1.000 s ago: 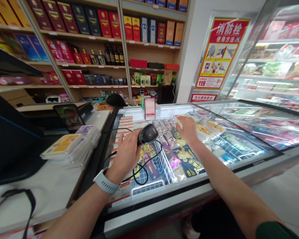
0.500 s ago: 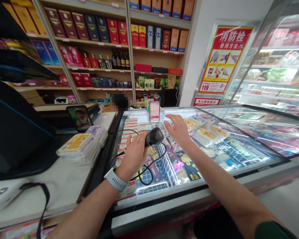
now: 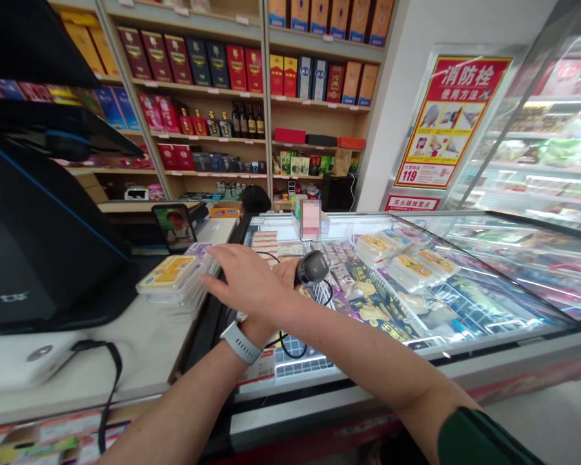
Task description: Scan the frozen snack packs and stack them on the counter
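Note:
My left hand (image 3: 286,271) is wrapped round a black handheld barcode scanner (image 3: 312,267) over the glass-topped freezer (image 3: 353,378). The scanner's head points away to the right, and its black cable (image 3: 294,355) loops below. My right hand (image 3: 246,279) crosses over the left one and covers much of it. Its thumb and fingers are apart, with the fingertips at the right side of a stack of clear plastic food packs (image 3: 172,274). Whether they touch the packs I cannot tell. The top packs have yellow and purple labels.
Left of the stack stands a dark checkout terminal (image 3: 39,232), with a propped phone (image 3: 174,226) behind. More food packs (image 3: 419,268) lie on the freezer glass. A pink-screened phone (image 3: 311,219) stands at the far edge. A person's dark hair (image 3: 255,199) shows beyond the counter.
My right hand has swung left from above the freezer, across my left hand, to the packs on the counter. The left hand keeps hold of the scanner. The view has turned slightly left.

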`<state>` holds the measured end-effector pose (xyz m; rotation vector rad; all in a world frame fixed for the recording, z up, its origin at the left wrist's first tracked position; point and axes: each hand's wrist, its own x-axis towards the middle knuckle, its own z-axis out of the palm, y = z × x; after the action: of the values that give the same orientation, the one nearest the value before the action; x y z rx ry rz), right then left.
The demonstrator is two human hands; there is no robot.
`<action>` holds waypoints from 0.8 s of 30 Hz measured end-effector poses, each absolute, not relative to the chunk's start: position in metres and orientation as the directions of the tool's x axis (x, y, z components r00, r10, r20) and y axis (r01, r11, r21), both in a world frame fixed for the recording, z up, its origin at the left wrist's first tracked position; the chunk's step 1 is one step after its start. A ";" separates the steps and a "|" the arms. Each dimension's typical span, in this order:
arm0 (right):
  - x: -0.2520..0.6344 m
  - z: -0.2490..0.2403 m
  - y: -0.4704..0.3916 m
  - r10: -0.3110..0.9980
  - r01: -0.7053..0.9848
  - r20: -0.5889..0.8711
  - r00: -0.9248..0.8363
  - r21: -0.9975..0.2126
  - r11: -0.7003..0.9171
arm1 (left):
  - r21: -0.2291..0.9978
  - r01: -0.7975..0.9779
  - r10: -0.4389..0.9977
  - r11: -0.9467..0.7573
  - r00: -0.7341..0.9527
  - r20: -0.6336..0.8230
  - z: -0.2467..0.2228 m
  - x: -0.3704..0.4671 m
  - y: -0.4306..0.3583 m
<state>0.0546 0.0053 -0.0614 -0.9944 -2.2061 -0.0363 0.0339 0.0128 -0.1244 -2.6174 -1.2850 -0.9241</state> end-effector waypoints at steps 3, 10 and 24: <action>0.026 -0.060 0.006 0.637 0.660 0.574 -0.514 -0.210 0.722 | 0.238 0.715 0.725 -0.657 0.513 0.460 -0.120 0.030 0.007; -0.022 -0.066 0.016 0.699 0.730 0.460 -0.547 -0.146 0.667 | 0.301 0.704 0.741 -0.643 0.474 0.476 -0.123 0.032 0.007; -0.016 -0.075 0.021 0.544 0.666 0.505 -0.670 0.085 0.741 | 0.276 0.713 0.733 -0.645 0.474 0.488 -0.129 0.034 0.011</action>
<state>-0.0155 0.0214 -0.0749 -0.9204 -2.4869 -0.3638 0.0336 0.0114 -0.1287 -2.7263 -1.3377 -0.9296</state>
